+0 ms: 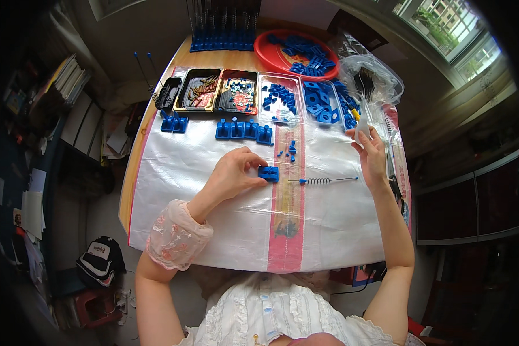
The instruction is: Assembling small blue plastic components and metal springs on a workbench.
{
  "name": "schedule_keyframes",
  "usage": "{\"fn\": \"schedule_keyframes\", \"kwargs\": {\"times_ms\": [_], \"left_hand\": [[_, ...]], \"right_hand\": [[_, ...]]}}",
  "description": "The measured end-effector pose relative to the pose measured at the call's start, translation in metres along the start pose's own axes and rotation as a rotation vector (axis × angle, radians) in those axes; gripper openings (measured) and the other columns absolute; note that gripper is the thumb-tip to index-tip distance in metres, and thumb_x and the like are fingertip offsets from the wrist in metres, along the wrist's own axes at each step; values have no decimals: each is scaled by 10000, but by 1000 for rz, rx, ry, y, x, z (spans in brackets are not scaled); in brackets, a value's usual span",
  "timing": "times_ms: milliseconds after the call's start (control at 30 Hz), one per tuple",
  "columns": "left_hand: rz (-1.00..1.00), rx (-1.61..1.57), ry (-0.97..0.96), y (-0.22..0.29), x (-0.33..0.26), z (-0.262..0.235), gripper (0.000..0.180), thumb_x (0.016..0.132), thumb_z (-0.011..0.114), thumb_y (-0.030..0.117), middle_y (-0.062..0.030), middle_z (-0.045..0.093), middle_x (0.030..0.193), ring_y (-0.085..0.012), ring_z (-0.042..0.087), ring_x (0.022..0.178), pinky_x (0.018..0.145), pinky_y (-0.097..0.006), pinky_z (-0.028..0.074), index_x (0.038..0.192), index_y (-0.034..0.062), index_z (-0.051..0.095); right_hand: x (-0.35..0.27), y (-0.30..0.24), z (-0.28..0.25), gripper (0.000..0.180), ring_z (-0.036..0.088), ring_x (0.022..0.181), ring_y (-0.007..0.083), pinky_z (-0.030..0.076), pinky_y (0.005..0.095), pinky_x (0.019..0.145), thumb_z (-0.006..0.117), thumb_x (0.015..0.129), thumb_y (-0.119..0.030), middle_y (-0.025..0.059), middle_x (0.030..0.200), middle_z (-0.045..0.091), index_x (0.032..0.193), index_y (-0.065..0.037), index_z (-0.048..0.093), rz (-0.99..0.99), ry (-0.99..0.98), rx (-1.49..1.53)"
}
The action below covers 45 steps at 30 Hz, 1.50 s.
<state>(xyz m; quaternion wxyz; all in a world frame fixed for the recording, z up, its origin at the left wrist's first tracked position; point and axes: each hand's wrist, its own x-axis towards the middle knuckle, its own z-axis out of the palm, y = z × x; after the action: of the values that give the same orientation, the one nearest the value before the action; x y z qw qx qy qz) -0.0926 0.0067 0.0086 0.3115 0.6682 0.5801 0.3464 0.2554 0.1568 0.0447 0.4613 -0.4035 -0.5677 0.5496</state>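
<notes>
A small blue plastic block (269,174) sits on the silvery sheet, pinched at its left side by the thumb and fingers of my left hand (236,172). My right hand (371,154), raised at the right, is closed around a translucent white squeeze bottle (363,128) with a narrow tip pointing up. Between the hands lies a thin dark rod with a coil spring (319,181) and blue ends. A few tiny blue pieces (292,151) are scattered just beyond the block. Farther back stands a row of similar blue blocks (244,130) with upright pegs.
Behind are trays of brass-coloured screws (203,90), small metal and blue bits (239,91), and blue parts (281,99). A red basin (262,53) of blue pieces and a rack of upright springs (222,41) stand farthest away. Two more blue blocks (174,123) are at left.
</notes>
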Motion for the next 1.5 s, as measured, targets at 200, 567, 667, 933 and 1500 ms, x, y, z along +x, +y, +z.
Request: {"fn": "schedule_keyframes", "kwargs": {"times_ms": [200,567,667,933,1500], "left_hand": [[17,-9,8,-2,0,1,386,726,951,218,-50,699,921,-201,636,828,776,-343,547,1082,127,832],[27,-8,10,-2,-1,1,380,732,940,203,-58,687,920,-205,641,829,780,-344,549,1086,121,827],[28,-12,7,-2,0,1,384,732,937,192,-58,684,921,-203,638,831,784,-346,549,1093,125,826],[33,-44,-15,-3,-2,-3,456,729,946,180,-51,699,949,-200,636,859,811,-340,548,1153,102,799],[-4,-93,-92,-4,1,-12,607,729,984,120,6,695,979,-103,564,844,808,-272,517,1289,86,752]], "right_hand": [[19,20,3,275,650,1118,116,449,312,992,732,1017,-156,54,1143,759,1255,-50,643,-125,26,-118],[11,34,3,198,562,761,24,442,213,685,862,867,-68,-31,931,714,1034,-71,755,-116,51,-413],[10,39,0,198,556,761,18,415,214,666,874,849,-71,-45,874,698,1004,-84,751,-91,11,-467],[2,45,15,261,611,685,48,461,223,568,909,821,-97,-35,869,573,1003,-53,728,33,11,-423],[4,45,11,451,500,830,112,450,280,663,943,759,-220,4,947,531,1083,-48,682,-23,22,-578]]}}
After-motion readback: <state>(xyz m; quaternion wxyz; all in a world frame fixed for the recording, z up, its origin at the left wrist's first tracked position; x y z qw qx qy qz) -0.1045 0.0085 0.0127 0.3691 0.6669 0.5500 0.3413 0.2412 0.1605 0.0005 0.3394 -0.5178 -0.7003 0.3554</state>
